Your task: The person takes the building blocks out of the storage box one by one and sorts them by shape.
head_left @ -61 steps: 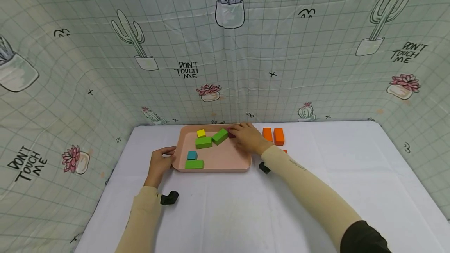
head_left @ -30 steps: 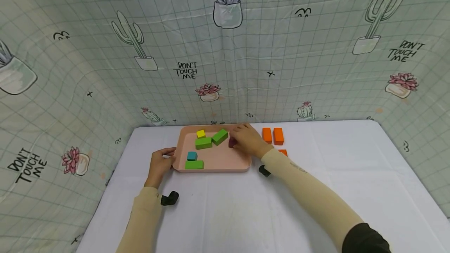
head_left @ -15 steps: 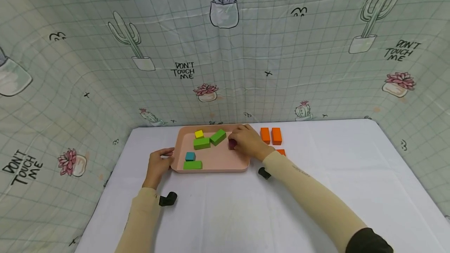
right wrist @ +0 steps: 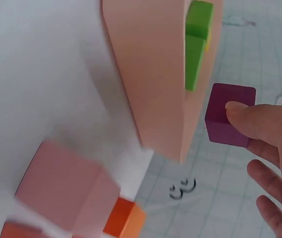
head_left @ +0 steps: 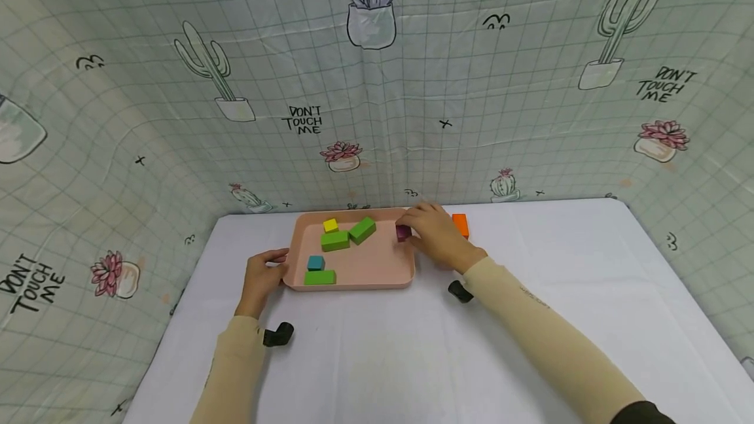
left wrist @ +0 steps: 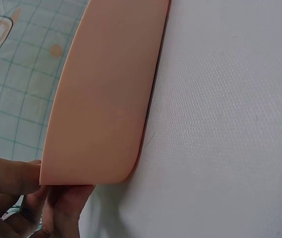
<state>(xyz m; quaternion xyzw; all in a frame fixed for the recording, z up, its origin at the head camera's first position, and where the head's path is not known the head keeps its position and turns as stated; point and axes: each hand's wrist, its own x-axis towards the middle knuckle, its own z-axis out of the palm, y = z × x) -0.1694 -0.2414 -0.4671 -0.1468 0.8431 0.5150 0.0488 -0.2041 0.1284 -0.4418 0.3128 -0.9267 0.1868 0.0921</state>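
My right hand (head_left: 438,234) pinches a purple cube (right wrist: 228,111) between thumb and fingers, over the right part of the pink tray (head_left: 383,273). In the right wrist view the cube shows beside the tray's rim, with the thumb on its near face. My left hand (head_left: 260,280) holds the tray's left end, its thumb and bent fingers (left wrist: 71,206) at the corner. Within the tray lie a yellow cube (head_left: 330,225), a blue cube (head_left: 315,263) and three green blocks, one (head_left: 320,277) near the front rim, one (head_left: 335,241) further back, one (head_left: 362,231) at an angle.
Right of the tray, an orange block (head_left: 461,225) stands partly behind my right hand. The right wrist view has a pinkish block (right wrist: 56,188) on the white cloth (head_left: 377,358) near an orange block (right wrist: 124,218). A patterned curtain (head_left: 377,103) hangs behind the table.
My right hand has shifted right with the purple cube, away from the angled green block, and now covers orange blocks seen before. My left hand stays at the tray's left end.
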